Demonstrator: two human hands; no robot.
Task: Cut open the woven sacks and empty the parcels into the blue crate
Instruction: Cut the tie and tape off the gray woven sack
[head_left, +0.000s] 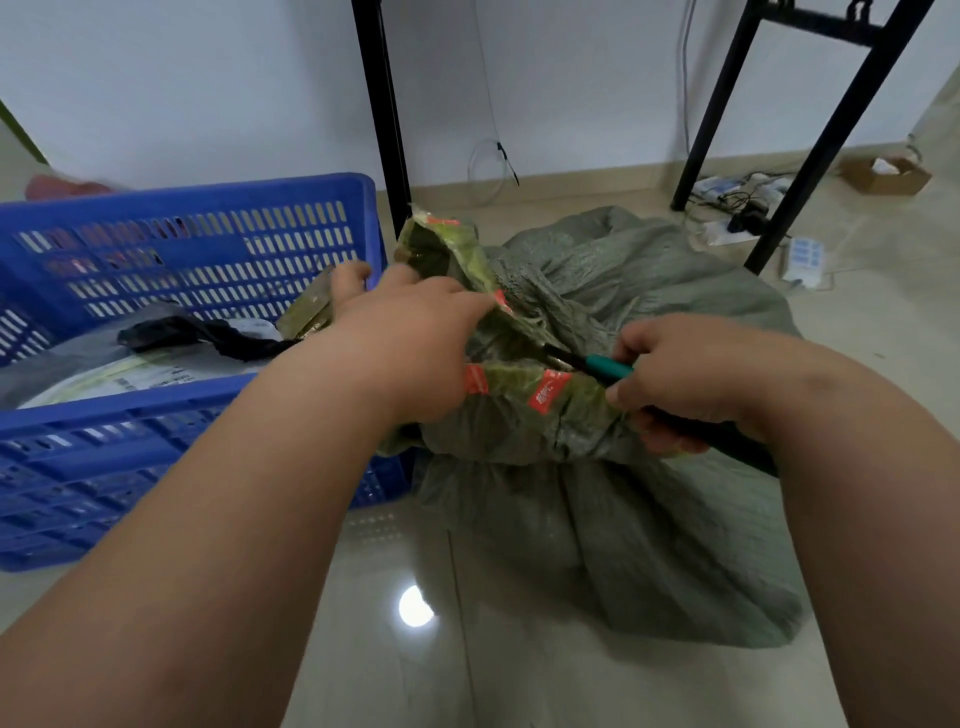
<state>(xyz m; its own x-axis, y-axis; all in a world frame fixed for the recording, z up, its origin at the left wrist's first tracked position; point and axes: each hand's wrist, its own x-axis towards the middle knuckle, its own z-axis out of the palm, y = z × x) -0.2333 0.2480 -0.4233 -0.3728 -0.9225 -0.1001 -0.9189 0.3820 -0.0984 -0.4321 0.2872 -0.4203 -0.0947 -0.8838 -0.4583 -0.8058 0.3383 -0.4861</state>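
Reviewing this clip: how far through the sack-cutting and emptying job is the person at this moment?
Partly done: the blue crate already holds some parcels. In hand: the left hand grips the taped neck of the green woven sack while the right hand works a teal-handled cutter at it. Left: the sack looks full and bunched shut, so opening and emptying remain.

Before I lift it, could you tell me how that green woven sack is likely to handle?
The green woven sack will probably flop: its cloth folds and sags on the floor. It looks bulky, so perhaps heavy. The left hand bunches its neck easily.
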